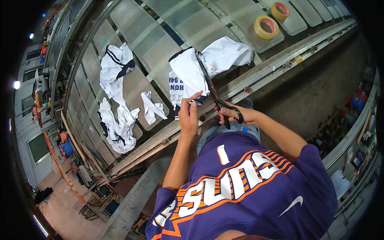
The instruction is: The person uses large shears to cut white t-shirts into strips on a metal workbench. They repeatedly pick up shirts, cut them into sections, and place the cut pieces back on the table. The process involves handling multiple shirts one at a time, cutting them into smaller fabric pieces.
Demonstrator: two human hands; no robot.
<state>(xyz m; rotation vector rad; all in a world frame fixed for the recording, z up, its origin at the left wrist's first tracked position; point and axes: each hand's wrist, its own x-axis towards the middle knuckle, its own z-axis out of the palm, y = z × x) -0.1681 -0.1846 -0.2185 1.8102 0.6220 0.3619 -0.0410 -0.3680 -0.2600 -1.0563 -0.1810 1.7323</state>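
Note:
My right hand [236, 115] grips the black handles of a pair of scissors [212, 86], whose long blades point up and left along the right side of a folded white cloth [187, 70] with navy trim. At the lower end of that cloth my left hand [189, 118] closes its fingers on the navy-edged hem. Right of the blades, a second white piece of fabric [228, 54] spreads over the panels and bears a small red print. A white piece with dark blue print [175, 85] shows partly from under the folded cloth. Whether the blades are apart is unclear.
Crumpled white cloths with navy trim [114, 66] [120, 126] lie on the left, beside a small crossed white scrap [152, 108]. Two yellow tape rolls [267, 27] [280, 11] rest at the upper right. A metal rail [272, 72] runs along the near edge of the panelled table [136, 28].

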